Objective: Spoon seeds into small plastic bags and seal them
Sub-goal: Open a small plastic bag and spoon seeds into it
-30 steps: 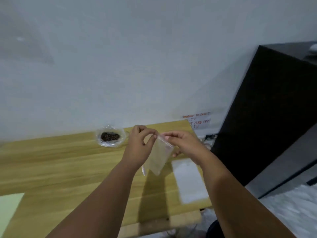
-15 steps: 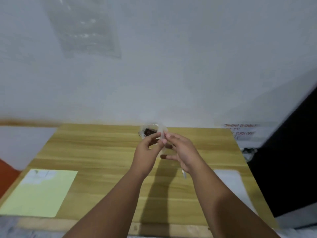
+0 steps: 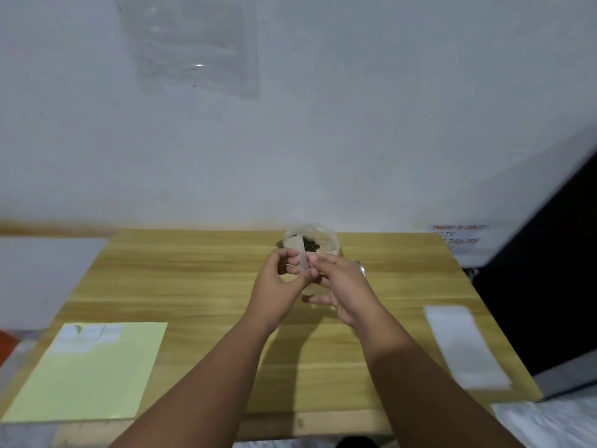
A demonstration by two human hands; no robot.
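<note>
Small clear plastic bag (image 3: 296, 250) is held up over the middle of the light wooden table (image 3: 193, 286), pinched between both hands. Its upper part is seen in front of the round clear plastic tub (image 3: 329, 237). The left hand (image 3: 274, 287) is curled, with thumb and forefinger closed on the bag's left edge. The right hand (image 3: 344, 287) is pinched on the right edge, while 2 lower fingers are stretched out loosely beneath. Something small and silvery (image 3: 361, 270) is glimpsed at the back of the right hand; what it is cannot be told. Dark seeds (image 3: 311, 245) are heaped in the tub, which is set at the table's far edge. A pale yellow-green sheet of paper (image 3: 87, 376) is laid at the near left corner, and a white rectangular strip (image 3: 465, 347) at the right.
</note>
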